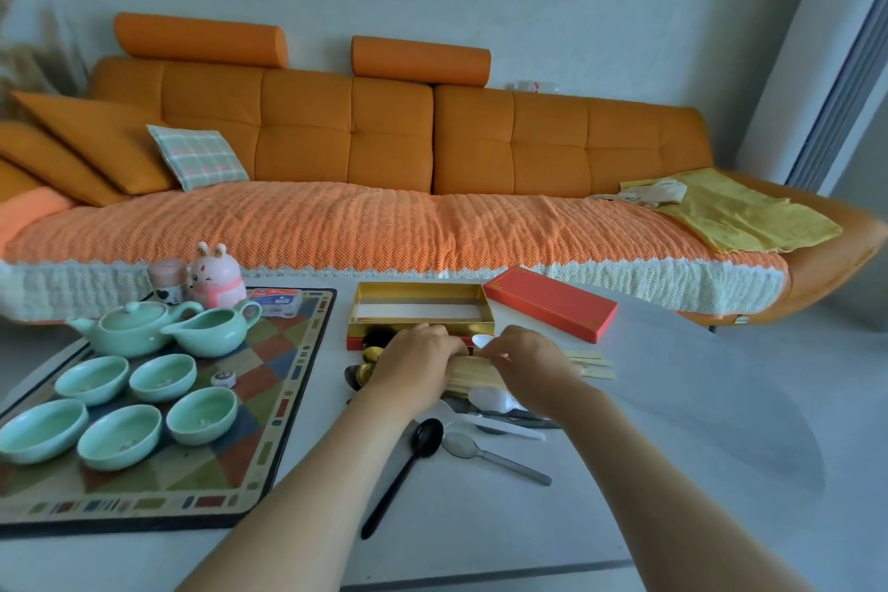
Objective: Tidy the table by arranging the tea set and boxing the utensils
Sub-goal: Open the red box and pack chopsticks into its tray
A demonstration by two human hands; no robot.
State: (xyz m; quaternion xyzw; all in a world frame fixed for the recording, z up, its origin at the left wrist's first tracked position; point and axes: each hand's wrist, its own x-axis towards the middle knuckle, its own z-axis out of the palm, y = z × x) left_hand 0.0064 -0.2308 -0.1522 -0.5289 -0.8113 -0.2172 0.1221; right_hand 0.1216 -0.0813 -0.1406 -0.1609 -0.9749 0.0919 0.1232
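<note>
Chopsticks [475, 375] between left hand [417, 363] and right hand [531, 363]

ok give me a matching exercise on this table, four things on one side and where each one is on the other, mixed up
Things:
1. teapot
2. red box lid
3. black spoon
4. chopsticks

Places:
a. gripped by the left hand and right hand
b. on the patterned mat
c. on the table, right of the open gold box
d. on the table, beside the metal spoon

Pairs: 1-b, 2-c, 3-d, 4-a
</note>
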